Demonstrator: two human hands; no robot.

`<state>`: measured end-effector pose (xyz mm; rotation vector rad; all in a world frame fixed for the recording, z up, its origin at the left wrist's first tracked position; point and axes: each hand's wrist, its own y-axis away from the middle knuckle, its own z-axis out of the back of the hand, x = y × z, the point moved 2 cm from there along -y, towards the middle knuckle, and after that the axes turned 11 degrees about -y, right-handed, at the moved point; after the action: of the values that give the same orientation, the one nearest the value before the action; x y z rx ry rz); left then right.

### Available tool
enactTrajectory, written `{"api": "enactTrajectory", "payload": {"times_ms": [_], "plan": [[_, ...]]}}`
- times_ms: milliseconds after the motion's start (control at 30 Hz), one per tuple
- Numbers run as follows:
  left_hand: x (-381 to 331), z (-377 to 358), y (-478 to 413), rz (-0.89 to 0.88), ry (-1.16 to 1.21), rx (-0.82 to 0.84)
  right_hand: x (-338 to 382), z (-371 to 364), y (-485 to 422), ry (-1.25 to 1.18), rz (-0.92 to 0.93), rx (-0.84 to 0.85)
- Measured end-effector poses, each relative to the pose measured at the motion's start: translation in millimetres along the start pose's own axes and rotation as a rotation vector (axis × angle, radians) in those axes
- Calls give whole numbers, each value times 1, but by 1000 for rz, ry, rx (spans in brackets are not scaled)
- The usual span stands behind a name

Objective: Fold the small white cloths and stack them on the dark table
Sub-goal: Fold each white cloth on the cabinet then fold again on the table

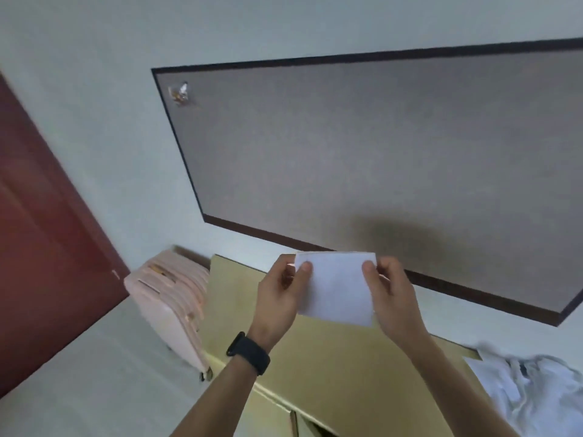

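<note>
A small white cloth (336,288) was held in the air with its long side running left to right, its upper corners pinched by the left hand (279,298) and the right hand (391,294), with the dark desk (347,146) set straight ahead, just beyond both.

1 head-worn camera looks down onto the dark table (378,137).

- The small white cloth (336,288), a flat folded rectangle, is held in the air at the near edge of the dark table (347,146).
- The other white cloths (530,392) lie crumpled, off the table.
</note>
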<state>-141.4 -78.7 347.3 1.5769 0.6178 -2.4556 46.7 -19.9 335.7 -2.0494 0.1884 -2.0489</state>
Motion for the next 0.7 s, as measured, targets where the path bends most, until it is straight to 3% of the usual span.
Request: {"api": "enactTrajectory", "payload": {"times_ms": [167, 400, 700], "plan": [[1, 76, 86, 104, -83, -286, 31, -71, 67, 36, 76, 214], [26, 218, 229, 310, -134, -599, 60, -200, 197, -51, 19, 543], [67, 433, 480, 556, -223, -1029, 110, -405, 450, -154, 6, 988]]}}
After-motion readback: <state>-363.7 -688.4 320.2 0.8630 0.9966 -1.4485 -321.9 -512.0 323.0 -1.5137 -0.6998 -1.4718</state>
